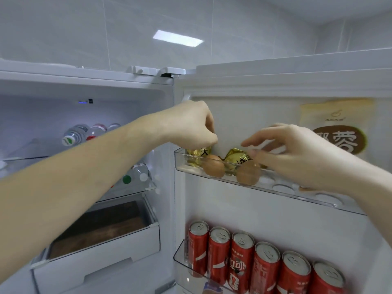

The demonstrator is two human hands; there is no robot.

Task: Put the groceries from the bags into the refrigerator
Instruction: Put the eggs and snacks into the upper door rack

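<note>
Clear plastic door shelf [297,193] (glossy)

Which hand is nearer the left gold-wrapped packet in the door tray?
Left. The left hand sits directly above the left gold packet; the right hand is further along, past the second one.

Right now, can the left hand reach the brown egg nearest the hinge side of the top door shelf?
Probably yes: the left hand hangs just above that brown egg, and nothing lies between them except a gold packet beside it.
</note>
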